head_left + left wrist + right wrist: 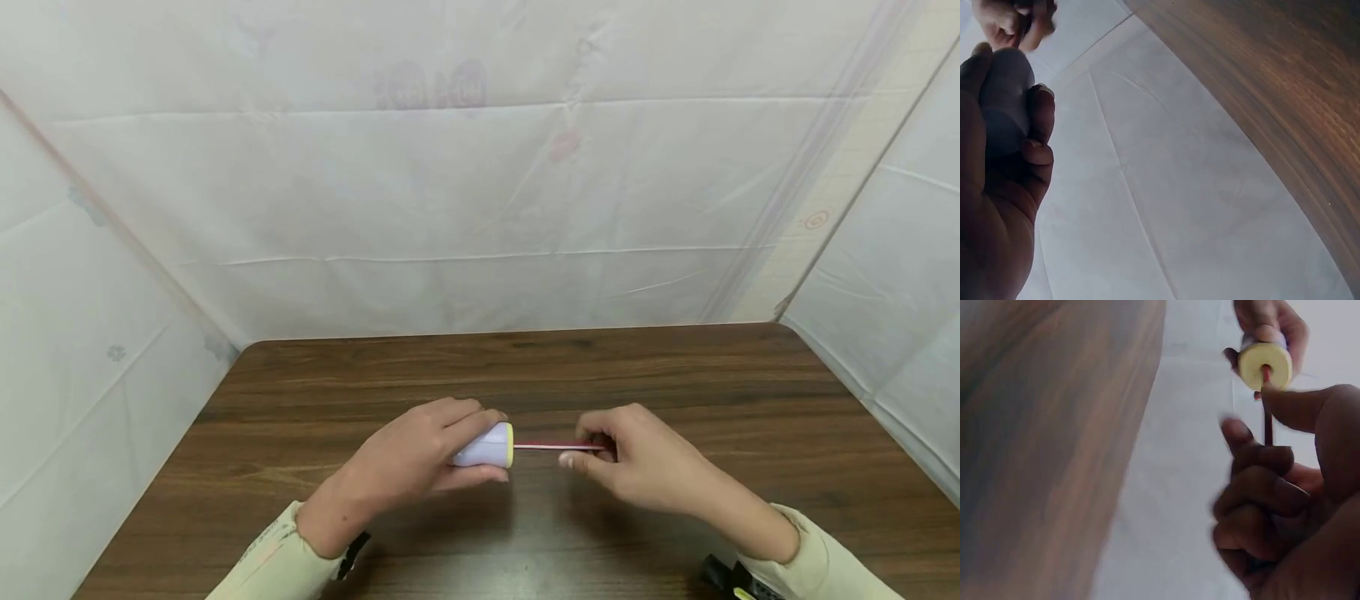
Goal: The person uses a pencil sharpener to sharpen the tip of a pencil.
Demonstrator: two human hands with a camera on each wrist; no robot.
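Observation:
My left hand (420,450) grips a lavender, rounded pencil sharpener (483,447), with fingers over its far side and thumb along the near side. Its yellow end (1266,365) faces the right hand and has a round hole in the middle. A thin red pencil (551,446) sticks straight out of that hole; its inserted tip is hidden. My right hand (648,458) has the pencil's other end between its thumb and curled fingers (1260,487). In the left wrist view the sharpener (1009,100) lies within the left hand's grasp. Both hands are above the table.
A dark wood-grain table (337,375) spreads beneath the hands. Pale printed sheeting (480,192) hangs behind it and at both sides. Dark straps show at both wrists, beside pale sleeves (817,550).

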